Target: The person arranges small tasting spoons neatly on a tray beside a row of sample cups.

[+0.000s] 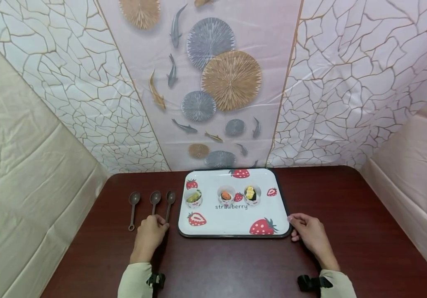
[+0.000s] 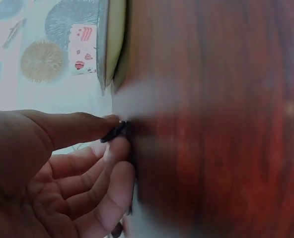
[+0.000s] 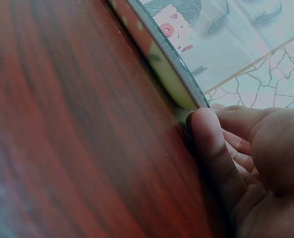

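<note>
Three brown spoons lie side by side left of a white strawberry-print tray (image 1: 221, 225) with a dark rim. My left hand (image 1: 150, 234) is over the lower handles of the middle spoon (image 1: 155, 198) and the right spoon (image 1: 170, 198). In the left wrist view its thumb and index finger pinch a dark handle end (image 2: 116, 132), and the head view puts the thumb at the right spoon's handle. At the tray's near right corner, my right hand (image 1: 310, 234) pinches the rim between thumb (image 3: 206, 131) and fingers.
On the tray stand three small patterned cups: one with green food (image 1: 193, 198), one with orange-topped food (image 1: 226, 195), one with yellow-topped food (image 1: 251, 194). The left spoon (image 1: 133, 209) lies apart on the dark red wooden table (image 1: 228, 269). A patterned cloth backdrop (image 1: 217, 136) rises behind.
</note>
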Demonstrator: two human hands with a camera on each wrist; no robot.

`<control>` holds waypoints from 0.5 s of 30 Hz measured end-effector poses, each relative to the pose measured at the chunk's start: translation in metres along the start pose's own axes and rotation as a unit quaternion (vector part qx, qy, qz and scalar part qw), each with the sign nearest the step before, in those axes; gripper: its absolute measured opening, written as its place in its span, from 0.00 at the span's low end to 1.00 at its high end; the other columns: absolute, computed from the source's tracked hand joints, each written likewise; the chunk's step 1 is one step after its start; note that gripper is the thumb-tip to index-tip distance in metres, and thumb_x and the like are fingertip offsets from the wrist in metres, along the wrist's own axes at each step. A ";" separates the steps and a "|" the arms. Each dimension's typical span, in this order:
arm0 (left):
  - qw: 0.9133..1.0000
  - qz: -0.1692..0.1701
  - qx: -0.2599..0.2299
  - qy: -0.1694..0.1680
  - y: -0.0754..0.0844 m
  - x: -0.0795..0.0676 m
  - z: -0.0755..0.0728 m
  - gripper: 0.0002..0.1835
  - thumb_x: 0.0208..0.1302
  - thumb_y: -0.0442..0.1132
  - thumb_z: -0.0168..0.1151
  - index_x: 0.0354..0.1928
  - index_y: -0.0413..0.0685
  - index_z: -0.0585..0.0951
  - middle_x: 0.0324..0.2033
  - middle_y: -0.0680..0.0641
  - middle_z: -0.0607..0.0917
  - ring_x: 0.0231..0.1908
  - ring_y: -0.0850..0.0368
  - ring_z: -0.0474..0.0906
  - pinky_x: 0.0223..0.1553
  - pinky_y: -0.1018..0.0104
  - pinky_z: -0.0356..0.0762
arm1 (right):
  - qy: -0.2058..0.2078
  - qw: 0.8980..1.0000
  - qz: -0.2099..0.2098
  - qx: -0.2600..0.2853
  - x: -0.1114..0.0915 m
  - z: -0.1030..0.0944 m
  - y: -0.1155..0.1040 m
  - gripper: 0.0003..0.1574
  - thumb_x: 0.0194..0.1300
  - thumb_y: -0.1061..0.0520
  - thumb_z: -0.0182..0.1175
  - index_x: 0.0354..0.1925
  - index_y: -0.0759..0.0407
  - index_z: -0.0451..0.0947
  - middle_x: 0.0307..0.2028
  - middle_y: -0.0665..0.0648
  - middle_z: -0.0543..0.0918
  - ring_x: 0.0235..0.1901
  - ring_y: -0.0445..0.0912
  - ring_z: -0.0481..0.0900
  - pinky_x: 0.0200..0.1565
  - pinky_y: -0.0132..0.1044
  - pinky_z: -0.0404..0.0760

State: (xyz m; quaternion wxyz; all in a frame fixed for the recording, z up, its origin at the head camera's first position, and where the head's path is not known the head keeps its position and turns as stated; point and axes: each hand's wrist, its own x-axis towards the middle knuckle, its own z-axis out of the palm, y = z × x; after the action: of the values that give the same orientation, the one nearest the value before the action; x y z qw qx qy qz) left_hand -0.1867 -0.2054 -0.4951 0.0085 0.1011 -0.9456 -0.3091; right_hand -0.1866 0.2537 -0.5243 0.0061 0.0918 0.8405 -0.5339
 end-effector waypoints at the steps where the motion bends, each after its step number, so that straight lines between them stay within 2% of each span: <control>1: 1.000 0.000 -0.011 -0.005 -0.002 0.001 0.001 0.07 0.66 0.40 0.66 0.34 0.44 0.82 0.24 0.49 0.81 0.21 0.56 0.75 0.23 0.63 0.71 | 0.000 1.000 -0.001 -0.001 0.000 0.000 0.000 0.19 0.74 0.55 0.56 0.53 0.70 0.78 0.25 0.56 0.83 0.21 0.45 0.82 0.26 0.37 0.84; 5: 0.996 -0.006 -0.084 -0.036 -0.007 0.002 0.003 0.08 0.67 0.42 0.65 0.36 0.44 0.83 0.23 0.51 0.83 0.23 0.58 0.77 0.24 0.63 0.73 | -0.002 1.000 0.002 -0.005 0.000 0.000 0.000 0.20 0.75 0.54 0.56 0.53 0.69 0.78 0.25 0.56 0.83 0.21 0.46 0.82 0.26 0.37 0.84; 9: 0.980 -0.012 -0.188 -0.066 -0.007 0.002 0.007 0.08 0.69 0.40 0.63 0.39 0.41 0.82 0.27 0.48 0.85 0.26 0.56 0.80 0.24 0.63 0.75 | -0.003 1.000 0.004 -0.008 0.000 0.001 -0.001 0.21 0.75 0.53 0.56 0.54 0.69 0.78 0.26 0.56 0.83 0.21 0.46 0.82 0.26 0.37 0.84; 11: 0.972 -0.014 -0.224 -0.069 -0.007 0.001 0.009 0.09 0.69 0.40 0.62 0.41 0.40 0.82 0.29 0.47 0.86 0.27 0.56 0.79 0.24 0.62 0.75 | -0.001 1.000 0.005 -0.008 0.000 0.001 -0.001 0.21 0.75 0.53 0.56 0.54 0.69 0.78 0.26 0.56 0.83 0.21 0.46 0.82 0.26 0.38 0.84; 15: 0.963 -0.020 -0.264 -0.056 -0.008 0.002 0.012 0.10 0.69 0.40 0.63 0.43 0.40 0.82 0.30 0.46 0.87 0.27 0.55 0.79 0.24 0.63 0.75 | 0.002 1.000 0.006 -0.009 -0.001 0.000 -0.001 0.20 0.74 0.54 0.56 0.54 0.70 0.77 0.26 0.56 0.83 0.21 0.46 0.82 0.26 0.38 0.84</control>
State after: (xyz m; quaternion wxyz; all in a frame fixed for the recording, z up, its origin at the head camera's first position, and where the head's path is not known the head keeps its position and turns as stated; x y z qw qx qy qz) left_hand -0.1883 -0.2047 -0.5094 -0.0246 0.0967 -0.8274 -0.5526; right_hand -0.1863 0.2526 -0.5231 0.0089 0.0979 0.8448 -0.5259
